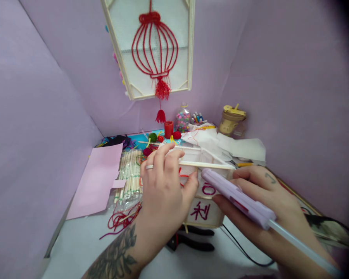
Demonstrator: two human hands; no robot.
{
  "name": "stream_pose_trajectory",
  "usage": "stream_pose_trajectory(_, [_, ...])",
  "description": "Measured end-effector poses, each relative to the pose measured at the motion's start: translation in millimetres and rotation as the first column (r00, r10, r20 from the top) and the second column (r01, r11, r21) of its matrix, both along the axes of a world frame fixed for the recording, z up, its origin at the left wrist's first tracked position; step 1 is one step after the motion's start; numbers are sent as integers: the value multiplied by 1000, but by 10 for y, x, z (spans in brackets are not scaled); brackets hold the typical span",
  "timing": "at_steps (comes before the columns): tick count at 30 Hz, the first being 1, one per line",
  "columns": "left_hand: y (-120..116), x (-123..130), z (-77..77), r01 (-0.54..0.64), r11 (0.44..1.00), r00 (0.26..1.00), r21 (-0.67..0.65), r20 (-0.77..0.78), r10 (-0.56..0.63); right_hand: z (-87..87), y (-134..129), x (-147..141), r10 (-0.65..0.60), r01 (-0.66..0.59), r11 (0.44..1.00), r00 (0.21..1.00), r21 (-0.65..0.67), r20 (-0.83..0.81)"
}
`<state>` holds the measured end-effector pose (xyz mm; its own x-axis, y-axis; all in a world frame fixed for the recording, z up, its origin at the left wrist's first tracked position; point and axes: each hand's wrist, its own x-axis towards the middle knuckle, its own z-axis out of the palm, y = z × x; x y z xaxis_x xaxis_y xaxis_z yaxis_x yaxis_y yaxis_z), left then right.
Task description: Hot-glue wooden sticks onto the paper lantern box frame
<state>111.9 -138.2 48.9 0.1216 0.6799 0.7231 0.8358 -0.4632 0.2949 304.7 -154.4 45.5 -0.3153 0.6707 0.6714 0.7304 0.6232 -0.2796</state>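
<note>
My left hand (165,190) grips a small white stick-framed box (216,217), its fingers over the top edge and the thumb against the front. On the box's front are purple yarn shapes, including a character (200,211). A piece of orange-red yarn (184,175) lies on the panel near my left thumb. My right hand (261,201) is closed around a lilac glue gun (238,195) with a clear glue stick (299,246) out of its back. The gun's nozzle points at the box's upper front; whether it touches cannot be seen.
Pliers (192,240) with black handles lie under the box. To the left are red yarn (122,219), bagged wooden sticks (129,174) and pink paper (95,182). Behind stand a pompom bottle (183,118) and a cup (232,119). A lantern panel (183,62) hangs above. A black cable (244,252) runs right.
</note>
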Motion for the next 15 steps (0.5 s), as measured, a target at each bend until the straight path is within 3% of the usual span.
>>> stream_pose_trajectory(15, [2,-2,0,-4,1000,1000,3,-3,4,-38,17,11,-9,9,1000,1000,-23,3])
